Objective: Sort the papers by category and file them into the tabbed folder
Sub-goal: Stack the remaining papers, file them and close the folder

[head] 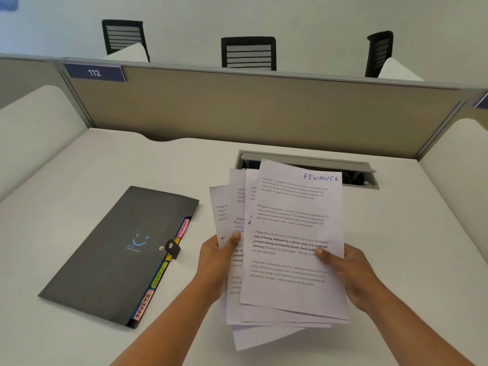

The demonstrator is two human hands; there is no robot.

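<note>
I hold a fanned stack of printed papers (pixel 287 291) above the white desk. The top sheet (pixel 295 220) is hand-labelled "FINANCE" at its upper right. My left hand (pixel 216 260) grips the stack's left side, thumb on the front. My right hand (pixel 346 270) grips the top sheet's right edge, thumb pressed on the text. A closed dark grey tabbed folder (pixel 116 257) lies on the desk to the left, snapped shut, with coloured tabs along its right edge reading FINANCE, ADMIN and SPORTS.
A grey cable tray slot (pixel 361 175) opens in the white desk (pixel 79 167) behind the papers. A beige partition (pixel 264 112) with a "112" sign closes the far side. Three black chairs stand beyond it.
</note>
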